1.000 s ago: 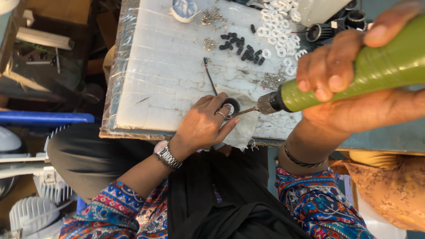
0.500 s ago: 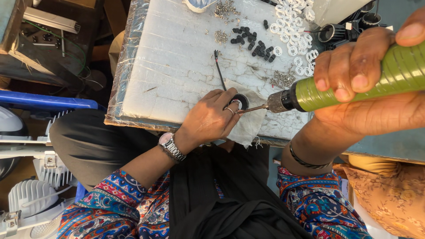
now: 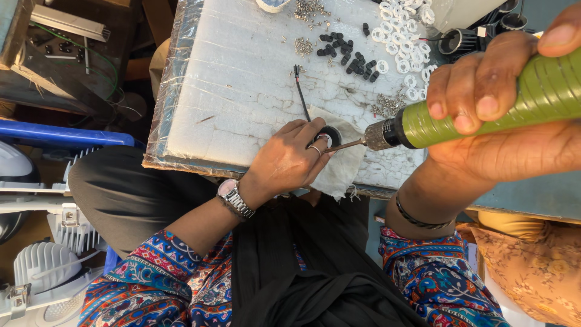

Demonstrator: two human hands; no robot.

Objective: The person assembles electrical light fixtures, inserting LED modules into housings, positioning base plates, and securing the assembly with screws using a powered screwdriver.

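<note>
From my head camera, looking down: my left hand (image 3: 287, 160) pins the small black round part (image 3: 330, 134) on the white cloth (image 3: 339, 166) near the front edge of the white foam board (image 3: 242, 91), fingers curled over its rim. It looks light, hard and slippery, so gripping the rim seems the right hold. My right hand (image 3: 502, 115) is wrapped tight around the green electric screwdriver (image 3: 484, 109), its bit touching the part from the right, though the exact contact is probably hidden. Black pieces (image 3: 351, 54) and white rings (image 3: 405, 42) lie toward the far edge.
</note>
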